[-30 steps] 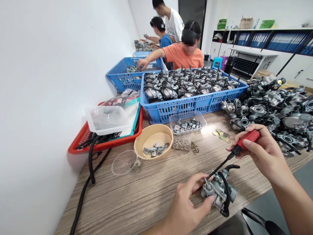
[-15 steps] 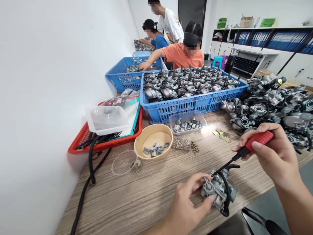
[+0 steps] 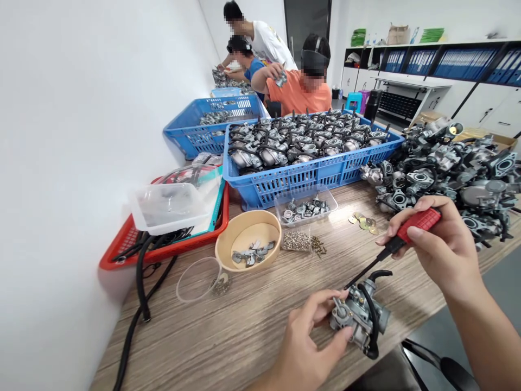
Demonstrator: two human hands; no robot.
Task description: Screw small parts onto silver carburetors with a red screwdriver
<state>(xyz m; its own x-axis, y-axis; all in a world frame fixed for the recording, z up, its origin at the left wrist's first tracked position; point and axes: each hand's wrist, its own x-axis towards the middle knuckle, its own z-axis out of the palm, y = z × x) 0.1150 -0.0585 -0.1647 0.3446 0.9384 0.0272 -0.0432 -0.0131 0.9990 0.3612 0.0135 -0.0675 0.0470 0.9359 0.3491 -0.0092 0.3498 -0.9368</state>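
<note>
A metal carburetor point(image 3: 360, 315) with a black hose rests near the table's front edge. My left hand point(image 3: 311, 336) grips its left side between thumb and fingers. Above and to the right, my right hand point(image 3: 443, 244) is closed around a red-handled screwdriver point(image 3: 419, 225). The black shaft slants down to the left, its tip at the carburetor's upper left, close to my left fingertips. Whether the tip sits in a screw is too small to tell.
Beyond stand a cream bowl point(image 3: 248, 218) of metal pieces, a clear tray point(image 3: 305, 220) of parts, spilled screws point(image 3: 317, 244), brass discs point(image 3: 363, 221) and a full blue crate point(image 3: 317, 176). Carburetors point(image 3: 443, 179) are heaped at right. A red basket point(image 3: 163, 251) lies left; people sit and stand behind.
The view has shifted slightly, moving most things left. The screwdriver tip is a little nearer my left fingertips. The person in orange has raised a hand from the rear crate, holding a metal part.
</note>
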